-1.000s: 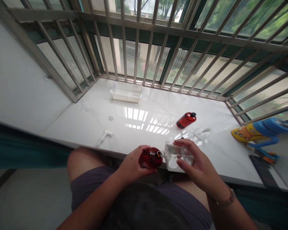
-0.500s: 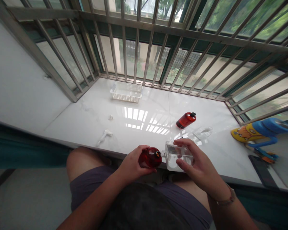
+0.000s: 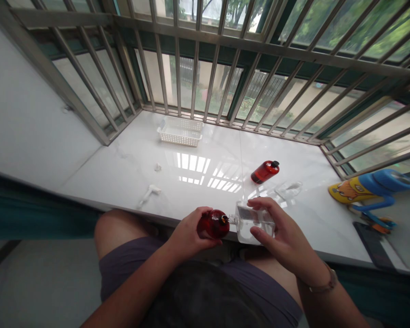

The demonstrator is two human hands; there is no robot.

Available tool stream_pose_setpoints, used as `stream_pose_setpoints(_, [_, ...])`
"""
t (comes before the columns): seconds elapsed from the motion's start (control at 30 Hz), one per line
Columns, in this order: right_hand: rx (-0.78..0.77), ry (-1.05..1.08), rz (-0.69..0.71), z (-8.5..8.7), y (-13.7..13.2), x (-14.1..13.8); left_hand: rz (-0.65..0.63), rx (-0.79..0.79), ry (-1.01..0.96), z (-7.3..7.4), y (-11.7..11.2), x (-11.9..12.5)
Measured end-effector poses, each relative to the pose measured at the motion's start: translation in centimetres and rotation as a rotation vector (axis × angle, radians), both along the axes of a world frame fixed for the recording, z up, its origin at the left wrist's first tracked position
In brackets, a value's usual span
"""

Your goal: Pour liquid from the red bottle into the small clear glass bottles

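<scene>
My left hand [image 3: 187,234] is wrapped round a small red bottle [image 3: 214,224] whose open mouth faces right. My right hand [image 3: 279,237] grips a clear square bottle [image 3: 251,222], tipped on its side so its neck meets the red bottle's mouth. Both are held at the near edge of the white marble sill [image 3: 198,168], over my lap. A second red bottle [image 3: 265,171] with a black cap lies on its side farther back on the sill.
A white slotted basket [image 3: 180,130] stands at the back by the window bars. Small white pieces [image 3: 149,192] lie at the left, a clear object [image 3: 289,187] near the capped bottle. A blue and yellow toy [image 3: 371,187] and a dark phone [image 3: 374,243] sit at the right.
</scene>
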State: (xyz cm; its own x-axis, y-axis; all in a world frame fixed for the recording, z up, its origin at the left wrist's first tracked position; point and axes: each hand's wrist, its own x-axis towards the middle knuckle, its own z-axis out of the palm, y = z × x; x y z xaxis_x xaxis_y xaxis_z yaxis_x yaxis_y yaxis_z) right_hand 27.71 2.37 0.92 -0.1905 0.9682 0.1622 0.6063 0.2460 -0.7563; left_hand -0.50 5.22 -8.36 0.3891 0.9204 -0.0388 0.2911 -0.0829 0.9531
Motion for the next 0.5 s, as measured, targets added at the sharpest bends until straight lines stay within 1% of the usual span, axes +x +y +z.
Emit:
stream_pose_setpoints(0.27, [-0.010,-0.020,0.011,0.46,0.02,-0.17,-0.005,0.012,0.004,-0.04,0.11,0.07])
stream_pose_setpoints(0.5, [-0.001,-0.041,0.005,0.48,0.14,-0.12,-0.004,0.010,0.007,-0.09,0.14,0.06])
